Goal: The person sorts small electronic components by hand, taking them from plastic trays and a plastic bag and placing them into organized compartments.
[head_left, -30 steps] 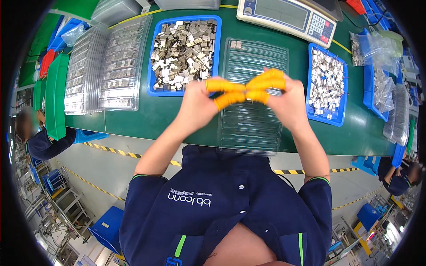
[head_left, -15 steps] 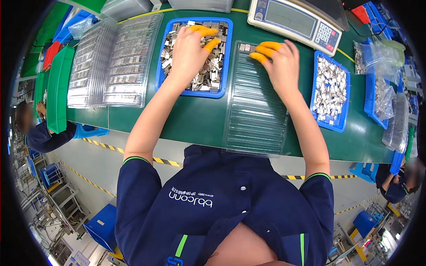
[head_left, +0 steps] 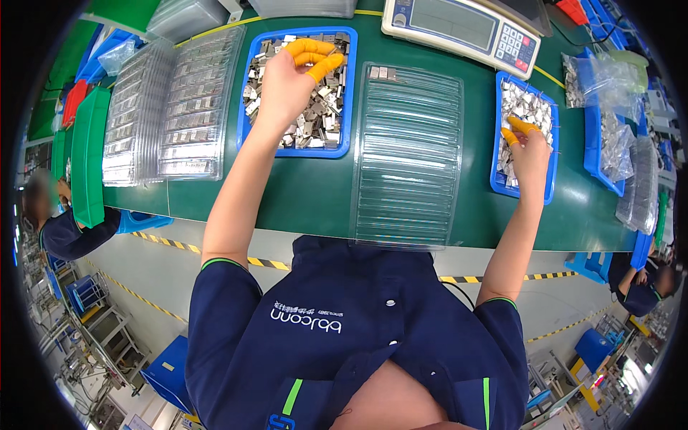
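My left hand (head_left: pixel 287 82), in yellow finger covers, is over a blue bin (head_left: pixel 244 140) of small silvery metal parts (head_left: pixel 326 118). Its thumb and fingertips are drawn together in a pinch; what they hold is too small to make out. Over at the right, my right hand (head_left: pixel 530 154) reaches into another blue bin (head_left: pixel 523 192) of small white and metal pieces (head_left: pixel 529 104). Its covered thumb and finger are slightly apart, touching the pieces. Between the bins lies a clear ridged plastic tray (head_left: pixel 407 154), with several small pieces (head_left: pixel 382 72) in its far left corner.
Stacked clear trays filled with parts (head_left: pixel 193 107) stand left, beside a green bin (head_left: pixel 89 158). A weighing scale (head_left: pixel 459 32) sits at the back. Bagged parts (head_left: pixel 615 147) and more trays (head_left: pixel 638 190) are at the right. Other people sit at both sides.
My right hand has moved from the clear tray's far end to the right bin. My left hand stays over the left bin, its thumb and fingers closer together. The view has shifted slightly.
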A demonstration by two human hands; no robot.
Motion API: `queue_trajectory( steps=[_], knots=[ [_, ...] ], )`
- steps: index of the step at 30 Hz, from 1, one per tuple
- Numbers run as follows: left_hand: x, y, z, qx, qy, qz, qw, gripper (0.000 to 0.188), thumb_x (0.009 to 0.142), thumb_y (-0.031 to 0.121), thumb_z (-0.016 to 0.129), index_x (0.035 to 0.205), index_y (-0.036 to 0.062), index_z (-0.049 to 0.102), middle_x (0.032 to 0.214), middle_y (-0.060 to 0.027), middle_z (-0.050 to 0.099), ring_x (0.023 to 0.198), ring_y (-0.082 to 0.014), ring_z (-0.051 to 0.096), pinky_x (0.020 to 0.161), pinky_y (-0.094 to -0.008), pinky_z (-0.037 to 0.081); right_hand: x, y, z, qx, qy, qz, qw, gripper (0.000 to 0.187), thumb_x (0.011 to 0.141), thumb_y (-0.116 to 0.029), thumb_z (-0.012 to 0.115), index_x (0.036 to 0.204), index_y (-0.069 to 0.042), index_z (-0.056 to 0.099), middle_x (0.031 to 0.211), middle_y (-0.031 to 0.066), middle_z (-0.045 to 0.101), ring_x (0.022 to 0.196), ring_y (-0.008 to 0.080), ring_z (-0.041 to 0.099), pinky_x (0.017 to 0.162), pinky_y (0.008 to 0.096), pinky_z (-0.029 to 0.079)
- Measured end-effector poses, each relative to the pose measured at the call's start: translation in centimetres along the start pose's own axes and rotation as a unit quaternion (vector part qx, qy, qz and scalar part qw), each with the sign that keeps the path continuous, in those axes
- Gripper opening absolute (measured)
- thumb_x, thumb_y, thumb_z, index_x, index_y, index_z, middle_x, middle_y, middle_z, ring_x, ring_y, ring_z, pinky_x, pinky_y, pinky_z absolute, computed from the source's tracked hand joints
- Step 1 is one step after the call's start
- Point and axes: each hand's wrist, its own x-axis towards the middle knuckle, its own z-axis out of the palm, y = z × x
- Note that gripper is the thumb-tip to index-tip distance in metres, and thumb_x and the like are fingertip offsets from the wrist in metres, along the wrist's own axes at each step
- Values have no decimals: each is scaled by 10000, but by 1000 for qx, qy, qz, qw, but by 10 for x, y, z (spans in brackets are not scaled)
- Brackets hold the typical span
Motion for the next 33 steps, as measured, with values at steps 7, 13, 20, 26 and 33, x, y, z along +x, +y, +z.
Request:
queue_trajectory(
  steps=[7,13,20,26,33],
  knots=[
    [-34,25,-2,-306,-126,-134,934,288,869,107,580,1119,-32,546,980,-130,652,838,-166,654,638,-216,511,0,9,-4,-3,-1,75,997,218,730,-68,673,943,-25,674,774,143,666,676,243,646,634,323,497],
    [-53,37,13,-306,-126,-129,935,245,845,85,606,1066,-19,588,944,-140,656,816,-196,663,612,-229,530,-12,-22,-18,29,144,69,987,233,718,-97,706,947,-64,685,809,123,676,678,232,647,643,313,494],
    [-77,44,37,-446,-174,-176,860,268,827,102,636,1066,-14,600,924,-144,659,791,-180,663,642,-225,535,-29,-85,0,420,14,-33,907,205,751,-34,675,955,-39,669,920,87,663,854,170,614,782,255,452],
    [-92,50,60,-477,-156,-221,836,291,872,97,570,1123,-51,559,979,-150,641,848,-215,657,777,-274,541,-46,-124,12,434,-39,-55,898,180,725,-18,676,902,-51,682,899,64,661,810,172,595,728,263,460],
    [-96,53,61,-513,-88,-172,836,266,910,58,466,1130,-68,547,1139,-155,570,995,-221,593,880,-320,498,-52,-128,23,307,29,-162,937,231,669,-9,696,892,-71,695,825,80,640,887,227,575,722,308,482]
  ],
)
